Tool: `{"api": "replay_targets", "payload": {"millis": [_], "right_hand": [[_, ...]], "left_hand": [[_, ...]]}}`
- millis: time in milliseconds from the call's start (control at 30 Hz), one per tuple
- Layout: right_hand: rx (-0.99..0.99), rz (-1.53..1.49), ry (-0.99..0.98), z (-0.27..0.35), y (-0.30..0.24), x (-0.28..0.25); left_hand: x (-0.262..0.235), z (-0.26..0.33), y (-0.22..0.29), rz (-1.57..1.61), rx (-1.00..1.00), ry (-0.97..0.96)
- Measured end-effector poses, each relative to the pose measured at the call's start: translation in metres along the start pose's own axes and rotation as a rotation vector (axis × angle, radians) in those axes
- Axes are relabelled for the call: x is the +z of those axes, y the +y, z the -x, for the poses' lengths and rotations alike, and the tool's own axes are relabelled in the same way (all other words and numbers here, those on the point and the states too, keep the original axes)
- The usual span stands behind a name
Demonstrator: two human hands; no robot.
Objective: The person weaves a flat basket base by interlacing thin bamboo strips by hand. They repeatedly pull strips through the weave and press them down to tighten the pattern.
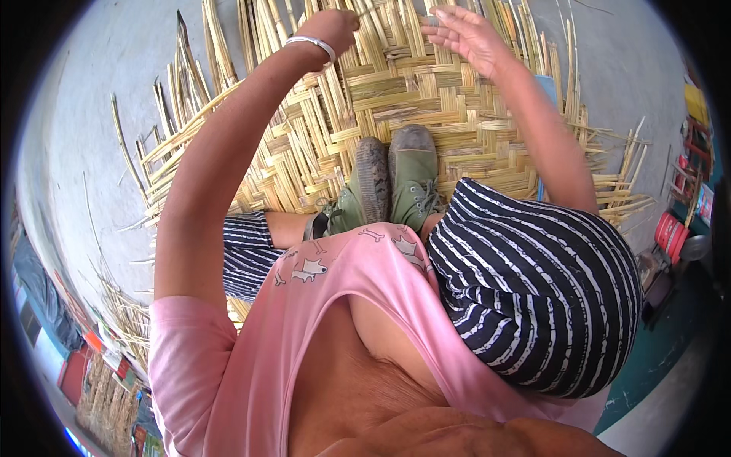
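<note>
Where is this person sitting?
Probably a workshop floor or yard for weaving: a half-woven straw mat lies on grey concrete floor, loose strips stick out, and both shoes rest on it.

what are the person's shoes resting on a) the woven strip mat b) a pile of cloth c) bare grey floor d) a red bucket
a: both green shoes sit side by side on the woven mat of pale flat strips, with the left hand and right hand reaching to its far part; the grey floor shows only around the mat's edges.
</note>
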State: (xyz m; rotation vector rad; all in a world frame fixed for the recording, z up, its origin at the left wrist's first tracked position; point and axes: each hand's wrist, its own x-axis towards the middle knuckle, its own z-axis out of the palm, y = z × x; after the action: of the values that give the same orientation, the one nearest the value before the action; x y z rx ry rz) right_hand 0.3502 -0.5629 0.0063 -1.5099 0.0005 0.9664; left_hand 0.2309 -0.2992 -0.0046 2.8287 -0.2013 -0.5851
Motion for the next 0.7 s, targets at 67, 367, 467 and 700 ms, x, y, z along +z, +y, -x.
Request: {"api": "replay_targets", "payload": {"millis": [67, 367, 467, 700], "right_hand": [[0.070, 0.030, -0.028, -0.012, -0.007, -0.009], [-0.004, 0.493, -0.012, -0.115, 0.032, -0.014], [0.136, 0.667, -0.034, -0.114, 0.020, -0.017], [0.187, 0.599, 0.068, -0.065, -0.034, 0.014]], "left_hand": [[0.005, -0.013, -0.013, -0.097, -0.134, -0.128], [0.077, -0.044, -0.085, -0.772, 0.334, -0.137], [0.073, -0.052, -0.081, -0.535, -0.027, -0.308], [0.074, -0.056, -0.096, 0.518, -0.165, -0.177]]}}
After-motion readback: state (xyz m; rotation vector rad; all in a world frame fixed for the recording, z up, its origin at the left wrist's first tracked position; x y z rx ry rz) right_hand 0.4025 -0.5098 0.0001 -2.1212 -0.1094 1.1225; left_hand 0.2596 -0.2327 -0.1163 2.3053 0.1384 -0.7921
